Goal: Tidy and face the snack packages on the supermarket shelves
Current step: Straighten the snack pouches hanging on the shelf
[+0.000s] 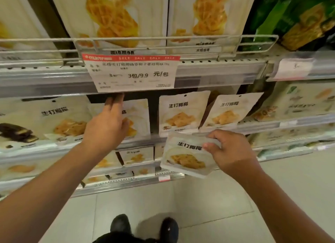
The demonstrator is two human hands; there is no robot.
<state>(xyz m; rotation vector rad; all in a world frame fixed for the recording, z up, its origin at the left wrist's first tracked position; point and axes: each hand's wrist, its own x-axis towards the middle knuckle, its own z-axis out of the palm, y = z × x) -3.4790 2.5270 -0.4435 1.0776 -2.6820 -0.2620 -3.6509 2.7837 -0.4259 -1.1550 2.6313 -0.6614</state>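
right hand (230, 152) pinched a loose packet (186, 155); left hand (108, 123), fingers straight, seemingly steadied a shelf packet (137, 119). two packets (228, 112) leaned; facing remained unfinished.

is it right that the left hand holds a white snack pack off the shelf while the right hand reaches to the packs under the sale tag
Not quite: the hands are swapped. The head view shows the right hand holding the white snack pack off the shelf, while the left hand reaches to the packs under the sale tag.

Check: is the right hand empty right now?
No, the right hand grips a white snack pouch in front of the shelf edge.
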